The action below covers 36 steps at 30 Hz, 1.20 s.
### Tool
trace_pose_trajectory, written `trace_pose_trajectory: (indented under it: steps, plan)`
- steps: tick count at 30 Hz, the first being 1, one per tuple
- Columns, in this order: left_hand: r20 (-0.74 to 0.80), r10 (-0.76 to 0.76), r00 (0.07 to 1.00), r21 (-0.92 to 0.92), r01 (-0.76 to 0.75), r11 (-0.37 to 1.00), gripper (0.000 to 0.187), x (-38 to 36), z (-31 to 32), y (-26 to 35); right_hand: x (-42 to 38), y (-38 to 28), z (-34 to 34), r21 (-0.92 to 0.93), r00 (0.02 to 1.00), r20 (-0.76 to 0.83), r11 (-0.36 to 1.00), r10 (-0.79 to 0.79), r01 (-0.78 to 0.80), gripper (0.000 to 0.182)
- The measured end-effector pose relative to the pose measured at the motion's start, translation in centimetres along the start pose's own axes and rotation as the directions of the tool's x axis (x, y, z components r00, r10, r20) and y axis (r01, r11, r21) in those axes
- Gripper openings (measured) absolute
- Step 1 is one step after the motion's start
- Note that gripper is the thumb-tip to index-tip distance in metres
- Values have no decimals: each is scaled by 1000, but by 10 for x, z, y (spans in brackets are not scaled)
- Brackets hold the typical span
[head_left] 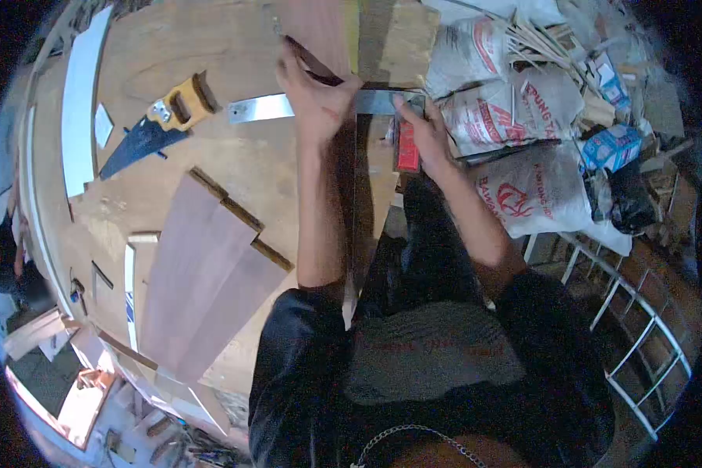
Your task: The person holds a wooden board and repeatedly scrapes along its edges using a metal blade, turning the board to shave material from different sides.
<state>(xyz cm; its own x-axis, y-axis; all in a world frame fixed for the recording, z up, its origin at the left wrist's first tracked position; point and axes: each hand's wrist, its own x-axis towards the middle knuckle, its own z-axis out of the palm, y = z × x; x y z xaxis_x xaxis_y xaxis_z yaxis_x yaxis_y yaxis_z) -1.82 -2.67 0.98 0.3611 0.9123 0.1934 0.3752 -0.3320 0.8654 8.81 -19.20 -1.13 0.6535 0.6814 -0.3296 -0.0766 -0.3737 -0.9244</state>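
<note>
A reddish-brown wooden board (320,27) extends from the top of the view towards me. My left hand (317,97) is closed round its near end, with the wrist side across a metal blade. That blade belongs to a try square (407,148) with a red handle. My right hand (429,136) grips the square where handle and blade meet, thumb on the blade. The blade (261,108) lies crosswise by the board's end and sticks out to the left. My left palm hides part of where board and blade meet.
On the plywood worktop (234,70) lie a handsaw (168,117) with a yellow handle, several stacked boards (210,273) and a long white strip (84,101). Filled sacks (522,187), wood offcuts (550,47) and a metal frame (639,312) stand at the right.
</note>
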Motion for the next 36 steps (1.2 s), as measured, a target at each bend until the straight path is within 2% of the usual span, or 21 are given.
trace_pose_trajectory:
  steps: [1,2,4,5,7,8,9,10,11,12,13,15,17,18,20,23,24,26,28,32,36]
  plan:
    - [15,16,1000,-7,-15,1000,114,4,3,2,1,-6,-2,321,990,110,939,92,-123,42]
    - [-7,1,1000,-38,-2,999,117,4,5,3,2,-10,-4,581,959,217,765,182,-277,31]
    - [-137,48,989,77,-38,996,113,-1,10,4,-11,-20,-3,563,963,172,782,207,-268,32]
    - [-114,65,991,76,-56,996,113,4,16,1,-11,-17,-3,523,964,154,809,219,-267,33]
    - [-336,61,940,-428,-210,879,96,21,20,3,-12,-4,4,145,999,30,989,24,-28,33]
    - [-274,-37,961,-341,-61,938,62,15,14,9,-19,-2,12,97,999,-51,995,-9,14,37]
    - [-261,-28,965,-331,-62,941,62,19,16,2,-26,-4,19,42,991,-128,998,-51,57,42]
    - [-377,-37,925,-347,-104,932,54,25,17,-8,-35,-2,24,20,966,-167,979,-197,203,37]
    - [-488,-55,871,-355,-141,924,48,26,17,-17,-45,-5,30,33,968,-171,981,-183,191,37]
    - [-516,46,855,-120,-126,985,48,17,12,7,-55,-9,38,196,976,-203,973,-83,123,31]
    - [-511,55,858,-101,-124,987,48,16,11,5,-61,-9,45,359,976,-219,931,18,63,25]
    - [-672,175,719,-100,-323,941,48,17,10,0,-74,6,48,267,967,-252,958,-31,101,24]
    - [-689,142,711,-161,-341,926,50,27,12,-14,-96,-12,40,473,971,-193,880,143,-35,28]
    - [-657,121,744,-245,-363,899,50,26,10,-14,-107,-3,39,517,976,-183,856,122,-10,28]
    - [-624,119,772,-322,-392,862,51,25,9,-14,-116,16,45,401,966,-258,911,13,95,28]
    - [-628,58,776,-369,-363,856,55,26,9,-14,-143,14,42,559,961,-258,827,102,63,31]
    - [-594,51,802,-409,-357,840,53,25,7,-15,-156,35,36,441,946,-286,897,154,-13,33]
    - [-576,35,817,-453,-354,818,51,25,8,-12,-180,26,29,539,913,-313,840,261,-55,42]
    - [-590,-64,805,-484,-290,826,46,23,6,-10,-205,27,27,438,925,-337,899,176,-12,45]
    - [-490,-158,857,-663,-249,706,39,22,5,-5,-262,54,-19,375,694,-594,903,406,-208,58]
    - [-455,-25,890,-700,-341,627,33,22,1,-12,-311,77,-85,302,509,-782,933,359,-195,51]
